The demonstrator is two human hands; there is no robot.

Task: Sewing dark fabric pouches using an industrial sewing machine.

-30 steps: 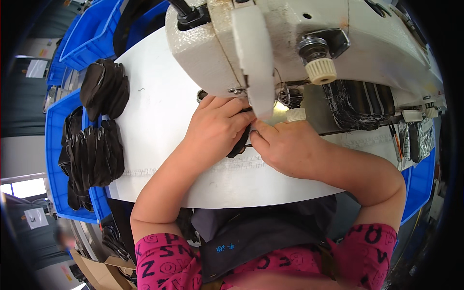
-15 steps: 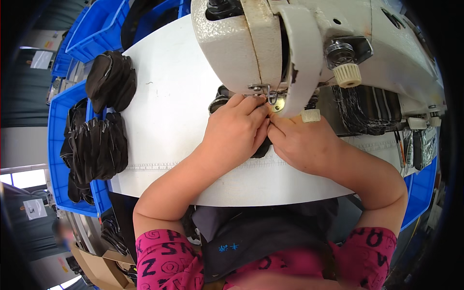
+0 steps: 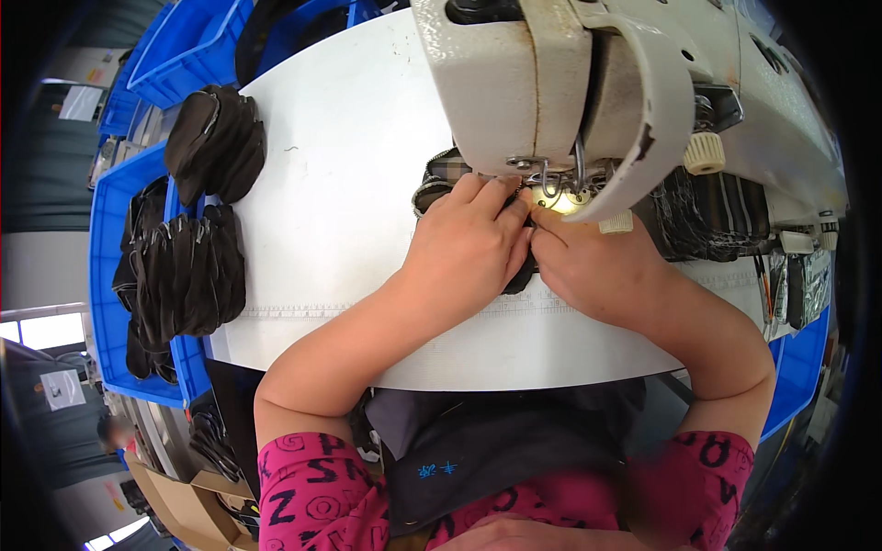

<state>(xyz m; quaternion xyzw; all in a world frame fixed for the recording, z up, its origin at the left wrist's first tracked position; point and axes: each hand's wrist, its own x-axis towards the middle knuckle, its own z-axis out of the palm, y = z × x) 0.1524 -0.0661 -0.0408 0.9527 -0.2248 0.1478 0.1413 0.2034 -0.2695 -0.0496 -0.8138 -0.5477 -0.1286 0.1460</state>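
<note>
At the sewing machine's (image 3: 496, 92) needle area, both my hands work close together on a small black fabric piece (image 3: 437, 180) with a pale zipper-like edge. My left hand (image 3: 469, 234) is closed on the piece, fingertips just left of the presser foot. My right hand (image 3: 597, 262) pinches its right side, with the thumbs nearly meeting in front of the foot. The metal plate (image 3: 555, 200) beneath the needle is brightly lit. Most of the fabric is hidden under my hands; a dark end pokes out below them.
Stacks of black fabric pouches (image 3: 213, 147) sit at the table's left edge, with more heaped at a blue bin (image 3: 108, 275). Striped dark pieces with loose threads (image 3: 712, 216) lie right of the needle. A printed ruler strip (image 3: 294, 312) crosses the white table.
The machine head appears further right in the view. Both hands and the fabric have shifted slightly right and up, still gripping, and the plate looks brighter.
</note>
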